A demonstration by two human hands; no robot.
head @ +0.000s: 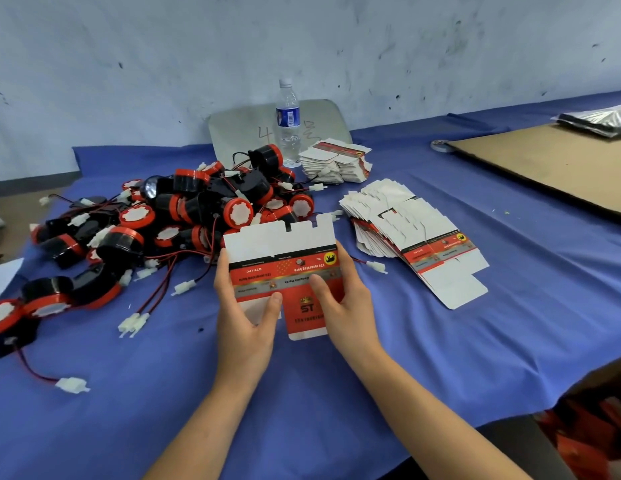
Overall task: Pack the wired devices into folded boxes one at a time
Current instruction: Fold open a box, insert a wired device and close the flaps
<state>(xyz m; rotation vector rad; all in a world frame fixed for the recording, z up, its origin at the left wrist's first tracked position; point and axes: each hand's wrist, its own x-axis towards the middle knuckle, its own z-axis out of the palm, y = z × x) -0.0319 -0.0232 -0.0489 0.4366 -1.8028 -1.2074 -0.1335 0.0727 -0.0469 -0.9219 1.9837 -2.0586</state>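
Both hands hold one flat, unfolded red-and-white printed cardboard box (285, 261) above the table (475, 341) with the blue cloth. The left hand (245, 327) grips its left edge and the right hand (342, 306) grips its right edge — each thumb lies on the printed face, the other fingers are behind the card. Beyond the left hand, and to its left, lies the pile of black-and-red round wired devices (184, 216) with white connectors. To the right of the right hand lies a fanned stack of the same flat boxes (416, 237) — a second stack (337, 161) is farther away, beside a clear plastic water bottle (288, 123).
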